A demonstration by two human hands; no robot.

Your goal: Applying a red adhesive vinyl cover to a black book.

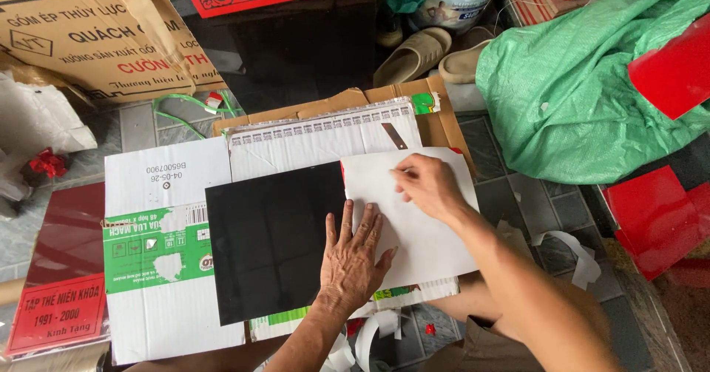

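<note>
A black glossy square sheet (270,239) lies on flattened cardboard, with a white backing sheet (433,228) overlapping its right edge. My left hand (355,257) lies flat with spread fingers across the seam between the black sheet and the white one. At the white sheet's upper part, my right hand (427,186) has its fingers curled and pinched, pressing on the paper; whether it holds a small tool is hidden. A thin red edge (342,171) shows at the white sheet's top left corner.
White and green flattened boxes (159,254) lie under the work. A dark red plaque (63,283) sits at left, a brown carton (96,32) at top left, a green woven sack (584,91) and red glossy pieces (654,217) at right, sandals (414,54) behind, paper strips (577,257) on the floor.
</note>
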